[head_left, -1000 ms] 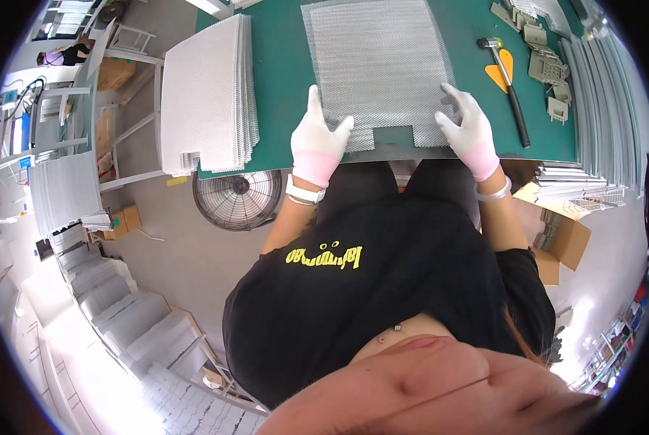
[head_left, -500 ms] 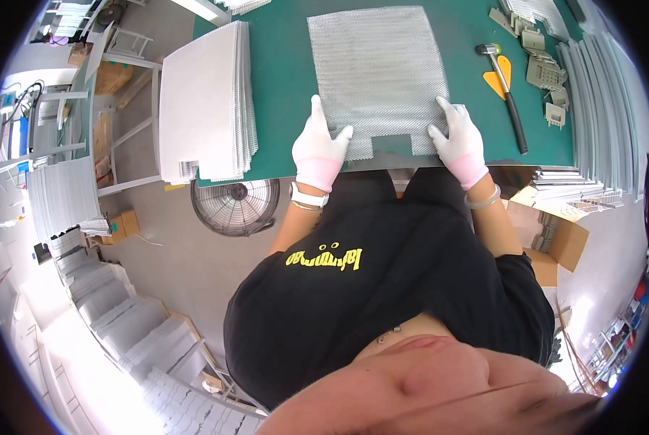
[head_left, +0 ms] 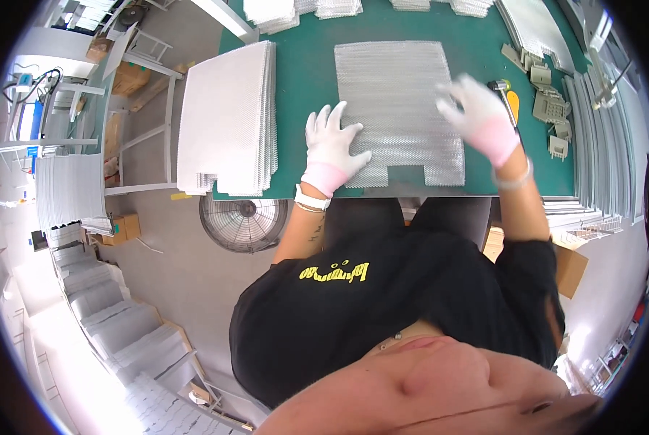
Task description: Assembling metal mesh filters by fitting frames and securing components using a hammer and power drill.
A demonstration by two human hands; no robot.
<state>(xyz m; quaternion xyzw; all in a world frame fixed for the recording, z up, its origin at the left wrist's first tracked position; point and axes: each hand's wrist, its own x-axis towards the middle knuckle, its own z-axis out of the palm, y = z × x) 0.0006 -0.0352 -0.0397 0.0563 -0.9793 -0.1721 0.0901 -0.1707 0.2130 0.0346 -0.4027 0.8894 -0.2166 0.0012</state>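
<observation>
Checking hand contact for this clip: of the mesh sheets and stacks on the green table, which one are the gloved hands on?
The single mesh sheet lying flat at the table's near edge, with a notch cut in it; the left hand rests on it.

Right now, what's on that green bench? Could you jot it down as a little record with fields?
surface: green table
main item: silvery mesh sheet, lying flat, with a notch in its near edge
left hand: white glove, flat on the sheet's near left corner
right hand: white glove, blurred, over the sheet's right edge; contact unclear
left of sheet: stack of white mesh sheets overhanging the table edge
right of sheet: hammer and grey plastic parts
below table: round fan on the floor
</observation>
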